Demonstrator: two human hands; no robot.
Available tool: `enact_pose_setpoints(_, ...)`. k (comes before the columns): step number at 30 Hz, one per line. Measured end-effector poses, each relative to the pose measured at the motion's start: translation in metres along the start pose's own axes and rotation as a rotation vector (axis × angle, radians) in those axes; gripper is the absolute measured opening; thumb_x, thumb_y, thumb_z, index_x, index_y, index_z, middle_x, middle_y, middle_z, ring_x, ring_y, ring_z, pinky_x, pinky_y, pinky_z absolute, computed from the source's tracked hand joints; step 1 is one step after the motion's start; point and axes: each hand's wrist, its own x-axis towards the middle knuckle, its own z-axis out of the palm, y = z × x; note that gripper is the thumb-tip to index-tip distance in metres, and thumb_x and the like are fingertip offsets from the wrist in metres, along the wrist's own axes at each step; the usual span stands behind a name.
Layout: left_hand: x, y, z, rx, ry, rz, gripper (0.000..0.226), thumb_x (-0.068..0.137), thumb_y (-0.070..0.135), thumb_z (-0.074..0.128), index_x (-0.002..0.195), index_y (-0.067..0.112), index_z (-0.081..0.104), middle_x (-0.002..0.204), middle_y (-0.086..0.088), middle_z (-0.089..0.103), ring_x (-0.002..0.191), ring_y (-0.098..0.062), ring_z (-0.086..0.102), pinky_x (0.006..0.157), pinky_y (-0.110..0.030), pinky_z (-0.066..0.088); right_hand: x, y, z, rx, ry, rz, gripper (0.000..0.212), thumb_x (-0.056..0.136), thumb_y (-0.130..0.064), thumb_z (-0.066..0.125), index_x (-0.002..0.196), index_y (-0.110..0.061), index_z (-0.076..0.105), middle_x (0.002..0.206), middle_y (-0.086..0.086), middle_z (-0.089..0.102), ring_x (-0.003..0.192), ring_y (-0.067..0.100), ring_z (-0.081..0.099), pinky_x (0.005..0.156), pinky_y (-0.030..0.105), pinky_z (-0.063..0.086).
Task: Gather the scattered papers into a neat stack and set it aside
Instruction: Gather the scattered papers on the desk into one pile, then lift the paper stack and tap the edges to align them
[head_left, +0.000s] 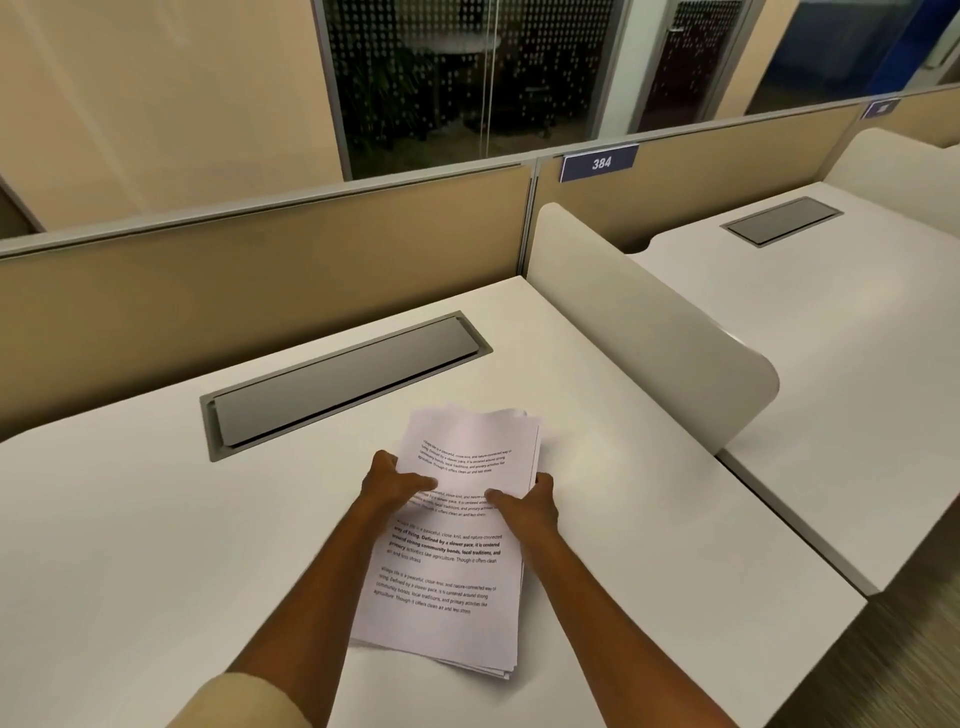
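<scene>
1. White surface (156, 545) filling the lower and middle frame, bounded by tan partition panels at the back
2. Stack of printed papers (447, 577) lying on it just right of frame centre, long side running toward the upper frame, sheets fanned unevenly at the near lower-right corner and at the far top edge
3. Upper part of the top sheets raised slightly off the rest, printed paragraphs visible on several layers
4. Left hand (392, 483) at the stack's left edge, grip clamped on the upper sheets with thumb on top and fingers tucked under
5. Right hand (530, 506) at the stack's right edge, grip likewise closed on the paper, thumb pressed on the printed face and fingers wrapped round the side
6. Both forearms reaching in from the bottom of the frame, pale sleeve (239, 701) at lower left
7. Grey recessed cable hatch (345, 384) set into the surface above and left of the stack, apart from it
8. Rounded white divider (649, 322) on the right, separating a neighbouring desk with its own hatch (782, 221)
9. Blue tag reading 384 (599, 162) on the partition at upper centre-right
</scene>
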Motion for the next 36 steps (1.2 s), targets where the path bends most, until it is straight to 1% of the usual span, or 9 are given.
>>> enact_pose_setpoints(3, -0.005, -0.011, -0.009, -0.073, 0.008, -0.007, 0.068, 0.070, 0.012, 0.084, 0.124, 0.006, 0.042, 0.118, -0.012, 0.057, 0.111, -0.033, 0.058, 0.088, -0.041, 0.051, -0.005, 0.000, 0.001, -0.022, -0.057, -0.023, 0.066, 0.078, -0.016, 0.075, 0.131, -0.019, 0.035, 0.111, 0.001, 0.058, 0.094, 0.021, 0.059, 0.064, 0.024, 0.047)
enact_pose_setpoints(7, -0.012, -0.036, -0.022, -0.223, 0.028, -0.027, 0.043, 0.062, -0.006, 0.078, 0.101, -0.003, 0.061, 0.104, -0.023, 0.071, 0.087, -0.036, 0.069, 0.085, -0.052, 0.058, -0.007, -0.004, 0.005, -0.033, -0.134, -0.033, 0.071, 0.078, -0.015, 0.075, 0.136, -0.021, 0.034, 0.122, 0.009, 0.060, 0.105, 0.027, 0.062, 0.085, 0.037, 0.056)
enact_pose_setpoints(9, -0.018, -0.047, -0.030, -0.292, 0.030, -0.033, 0.030, 0.066, -0.012, 0.073, 0.095, -0.008, 0.065, 0.102, -0.028, 0.071, 0.088, -0.042, 0.070, 0.085, -0.057, 0.057, -0.008, -0.007, 0.010, -0.061, -0.156, -0.048, 0.074, 0.076, -0.014, 0.077, 0.138, -0.019, 0.037, 0.123, 0.013, 0.062, 0.107, 0.029, 0.064, 0.095, 0.043, 0.054)
enact_pose_setpoints(11, -0.029, -0.057, -0.041, -0.341, 0.072, -0.021, 0.029, 0.068, -0.012, 0.072, 0.096, -0.008, 0.066, 0.101, -0.029, 0.071, 0.093, -0.046, 0.070, 0.084, -0.061, 0.056, -0.012, -0.010, 0.016, -0.062, -0.174, -0.075, 0.070, 0.073, -0.013, 0.080, 0.134, -0.015, 0.045, 0.121, 0.013, 0.065, 0.104, 0.030, 0.066, 0.094, 0.046, 0.055)
enact_pose_setpoints(15, -0.059, -0.064, -0.071, -0.435, 0.160, 0.036, 0.028, 0.080, -0.004, 0.068, 0.108, 0.000, 0.064, 0.104, -0.020, 0.073, 0.093, -0.040, 0.071, 0.081, -0.054, 0.059, -0.025, -0.020, 0.031, -0.025, -0.214, -0.156, 0.043, 0.073, -0.012, 0.080, 0.113, -0.010, 0.064, 0.110, 0.011, 0.072, 0.092, 0.029, 0.071, 0.086, 0.046, 0.059)
enact_pose_setpoints(18, -0.084, -0.069, -0.100, -0.465, 0.182, 0.144, 0.032, 0.086, 0.002, 0.066, 0.118, 0.007, 0.062, 0.110, -0.014, 0.073, 0.093, -0.034, 0.072, 0.079, -0.049, 0.061, -0.043, -0.035, 0.048, -0.031, -0.268, -0.266, 0.028, 0.082, -0.013, 0.074, 0.109, -0.011, 0.066, 0.107, 0.009, 0.072, 0.091, 0.028, 0.071, 0.084, 0.044, 0.059)
enact_pose_setpoints(21, -0.108, -0.073, -0.127, -0.524, 0.254, 0.233, 0.036, 0.088, 0.002, 0.064, 0.123, 0.009, 0.059, 0.113, -0.012, 0.071, 0.096, -0.034, 0.072, 0.078, -0.048, 0.061, -0.063, -0.053, 0.070, -0.077, -0.315, -0.394, 0.027, 0.088, -0.019, 0.068, 0.113, -0.011, 0.061, 0.109, 0.008, 0.069, 0.093, 0.027, 0.069, 0.083, 0.043, 0.060)
enact_pose_setpoints(27, -0.151, -0.079, -0.172, -0.568, 0.477, 0.362, 0.029, 0.092, 0.005, 0.060, 0.119, 0.012, 0.058, 0.109, -0.006, 0.069, 0.090, -0.020, 0.070, 0.063, -0.027, 0.059, -0.108, -0.078, 0.118, -0.094, -0.381, -0.575, 0.023, 0.095, -0.025, 0.057, 0.116, -0.018, 0.053, 0.111, 0.006, 0.065, 0.094, 0.026, 0.067, 0.084, 0.047, 0.059)
enact_pose_setpoints(36, -0.180, -0.098, -0.196, -0.549, 0.675, 0.478, 0.026, 0.096, 0.014, 0.056, 0.122, 0.015, 0.054, 0.108, -0.007, 0.066, 0.094, -0.024, 0.070, 0.068, -0.031, 0.061, -0.151, -0.076, 0.151, -0.022, -0.426, -0.720, 0.031, 0.097, -0.028, 0.053, 0.126, -0.017, 0.045, 0.111, 0.005, 0.061, 0.097, 0.022, 0.066, 0.076, 0.037, 0.062)
